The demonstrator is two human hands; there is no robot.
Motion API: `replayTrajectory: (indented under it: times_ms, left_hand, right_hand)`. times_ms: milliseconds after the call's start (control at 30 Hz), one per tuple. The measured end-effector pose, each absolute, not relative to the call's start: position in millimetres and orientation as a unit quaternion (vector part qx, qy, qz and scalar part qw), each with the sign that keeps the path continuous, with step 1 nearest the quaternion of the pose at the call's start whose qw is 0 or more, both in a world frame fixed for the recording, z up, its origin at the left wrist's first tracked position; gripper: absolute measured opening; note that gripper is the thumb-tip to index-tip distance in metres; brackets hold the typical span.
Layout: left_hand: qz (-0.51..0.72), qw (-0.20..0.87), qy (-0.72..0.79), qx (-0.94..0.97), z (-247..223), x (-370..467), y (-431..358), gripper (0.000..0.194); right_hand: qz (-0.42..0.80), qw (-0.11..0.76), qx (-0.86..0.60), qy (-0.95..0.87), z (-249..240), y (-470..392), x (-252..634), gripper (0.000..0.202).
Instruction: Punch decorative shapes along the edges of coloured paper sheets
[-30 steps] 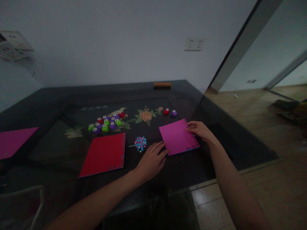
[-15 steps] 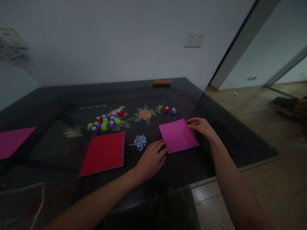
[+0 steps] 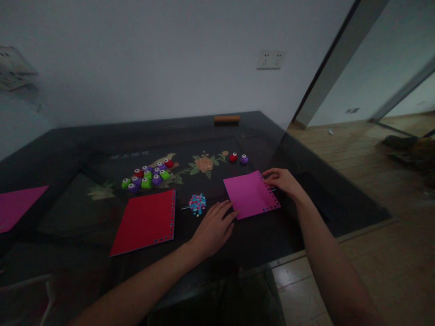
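Two bare hands are at a square pink sheet (image 3: 249,194) lying on the right half of a dark, glossy bench (image 3: 251,246), near its front edge. The left hand (image 3: 214,228) lies low, its fingers stretched out and slightly parted, tips at the sheet's left edge. The right hand (image 3: 282,181) touches the far part of the right edge, where a row of punched holes runs; its thumb and fingers are close together, though whether they pinch the paper I cannot tell.

The writing (image 3: 131,155) is a short line of pale Chinese characters on the bench top, seemingly four, too blurred to read surely. Near it are a printed peach flower (image 3: 204,164) with green leaves and, leftward, a cluster of small red, purple and green eyed pieces (image 3: 147,183). One red piece (image 3: 233,157) and one purple piece (image 3: 244,159) sit apart, just beyond the pink sheet.

Between the pink sheet and a punched red sheet (image 3: 146,222) is a heap of blue and pink confetti (image 3: 197,204), close to the left hand. A second pink sheet (image 3: 20,206) lies far left; a brown cylinder (image 3: 226,119) rests at the back, below a wall socket (image 3: 269,59).
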State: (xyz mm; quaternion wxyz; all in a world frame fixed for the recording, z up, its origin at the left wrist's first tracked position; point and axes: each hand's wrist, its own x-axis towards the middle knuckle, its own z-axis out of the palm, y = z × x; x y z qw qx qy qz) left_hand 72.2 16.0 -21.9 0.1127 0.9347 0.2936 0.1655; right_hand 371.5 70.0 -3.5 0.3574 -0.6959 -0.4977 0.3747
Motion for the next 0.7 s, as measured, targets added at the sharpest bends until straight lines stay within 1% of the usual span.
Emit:
replayTrajectory:
  times_ms: [700]
  left_hand:
    - [0.172, 0.115, 0.294, 0.933, -21.3, 71.2, 16.0, 0.038]
  right_hand:
    - [0.329, 0.346, -0.721, -0.502, -12.5, 73.2, 377.1, 0.018]
